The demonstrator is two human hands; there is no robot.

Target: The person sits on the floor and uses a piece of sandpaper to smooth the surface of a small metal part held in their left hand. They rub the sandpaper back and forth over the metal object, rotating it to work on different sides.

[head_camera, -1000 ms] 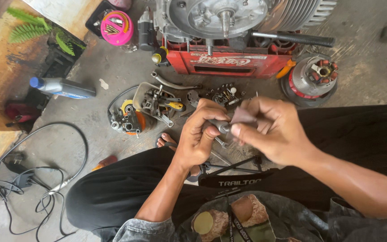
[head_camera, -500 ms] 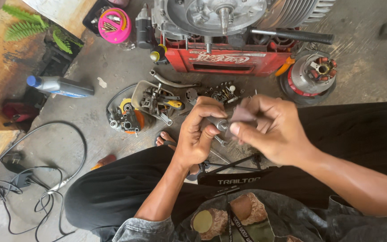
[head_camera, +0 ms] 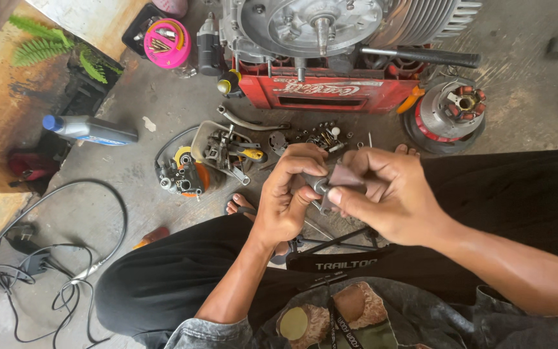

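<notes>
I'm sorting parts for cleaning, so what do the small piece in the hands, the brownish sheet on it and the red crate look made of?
Small part: likely metal, dull grey with a slight sheen, pinched by the left hand. Brownish sheet: thin, matte and folded, probably abrasive paper, pressed on by the right hand. Red crate: looks like moulded plastic, smooth and evenly coloured.

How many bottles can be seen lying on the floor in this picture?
1. A grey bottle with a blue cap lies on its side on the concrete floor, at the left near the fern. Others may be hidden behind the clutter.
</notes>
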